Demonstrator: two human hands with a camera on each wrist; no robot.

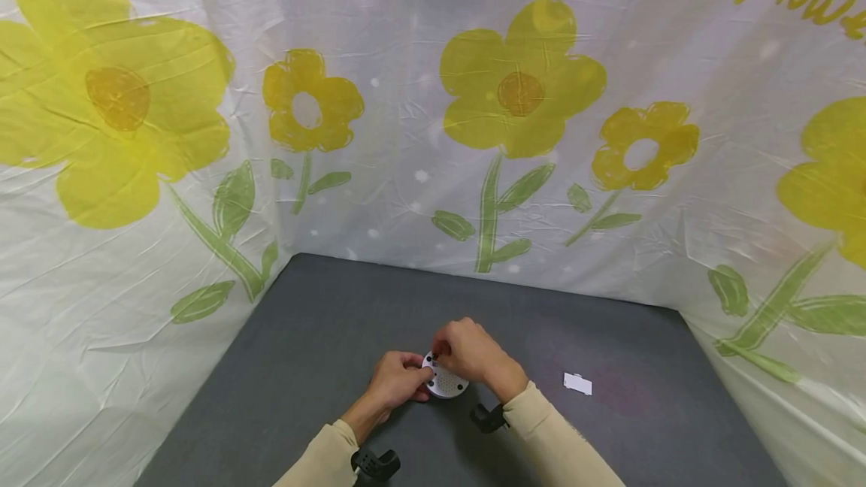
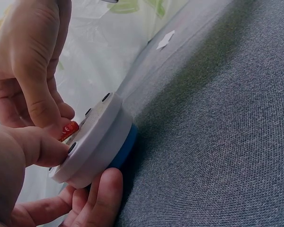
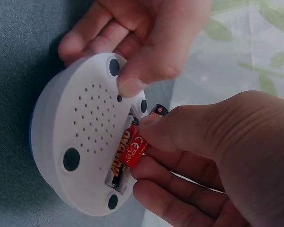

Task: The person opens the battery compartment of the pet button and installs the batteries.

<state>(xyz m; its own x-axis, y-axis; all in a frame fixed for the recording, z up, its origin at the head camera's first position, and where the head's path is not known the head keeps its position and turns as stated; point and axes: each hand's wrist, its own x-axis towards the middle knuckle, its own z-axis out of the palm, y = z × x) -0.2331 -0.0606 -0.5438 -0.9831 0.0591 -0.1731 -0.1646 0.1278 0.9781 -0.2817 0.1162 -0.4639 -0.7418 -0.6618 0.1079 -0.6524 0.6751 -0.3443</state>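
The left hand (image 3: 146,42) holds the round white device (image 3: 83,137) tilted on edge on the grey desk (image 2: 217,132), thumb pressed on its perforated face, fingers curled beneath the rim. The right hand (image 3: 217,161) pinches a red battery (image 3: 128,151) between thumb and fingertips, seated partly in the open compartment. A white cover (image 1: 577,383) lies well apart on the desk.

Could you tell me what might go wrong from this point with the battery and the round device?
The red battery sits tilted, half out of the compartment, so it could pop out or jam. The white round device is held off the grey table by the left hand and could slip while the right hand pushes.
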